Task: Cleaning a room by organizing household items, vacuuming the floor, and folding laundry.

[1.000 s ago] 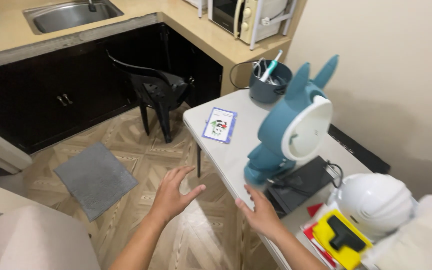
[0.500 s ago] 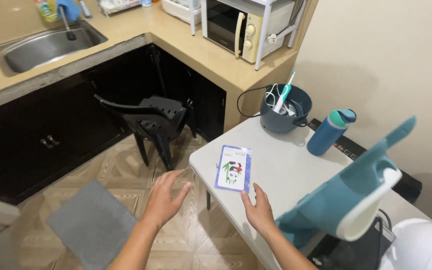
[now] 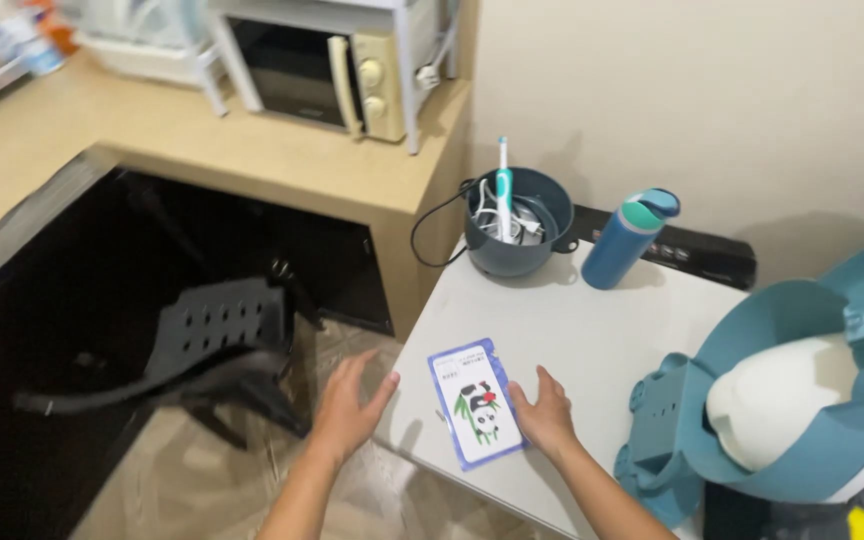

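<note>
At far left we see a black plastic chair (image 3: pixel 217 345) under the dark counter, then our left hand (image 3: pixel 350 405), fingers spread wide and holding nothing, hovering just off the near edge of the white folding table (image 3: pixel 592 330). Just right of it lies the flat blue-bordered packet with a panda picture (image 3: pixel 476 402), near that edge. Our right hand (image 3: pixel 548 416) rests open beside the packet, fingertips touching its right border. We judge this the reach-in stage; next calls for both hands closing on the packet's edges.
</note>
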